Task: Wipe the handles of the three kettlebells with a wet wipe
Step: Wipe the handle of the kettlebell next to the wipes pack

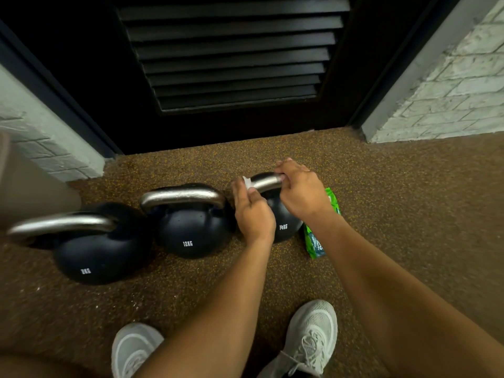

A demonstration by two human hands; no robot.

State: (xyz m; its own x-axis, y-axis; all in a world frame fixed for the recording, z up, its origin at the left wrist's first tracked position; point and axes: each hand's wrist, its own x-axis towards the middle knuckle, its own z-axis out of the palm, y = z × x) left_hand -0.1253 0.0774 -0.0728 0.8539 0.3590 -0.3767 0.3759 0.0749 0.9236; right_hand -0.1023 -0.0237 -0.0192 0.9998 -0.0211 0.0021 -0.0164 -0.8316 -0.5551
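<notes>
Three black kettlebells with steel handles stand in a row on the floor: an 8KG kettlebell (92, 257) on the left, a 12KG kettlebell (191, 230) in the middle and a 14KG kettlebell (283, 225) on the right. My left hand (252, 211) pinches a white wet wipe (247, 182) against the left end of the 14KG handle (268, 182). My right hand (301, 190) grips the right end of that same handle. Both hands hide much of the 14KG bell.
A green wet-wipe pack (316, 241) lies on the floor right of the 14KG bell, partly under my right forearm. A black louvred door (231, 55) stands behind the row, with white brick walls (450, 85) on both sides. My white shoes (311, 342) stand on the speckled brown floor.
</notes>
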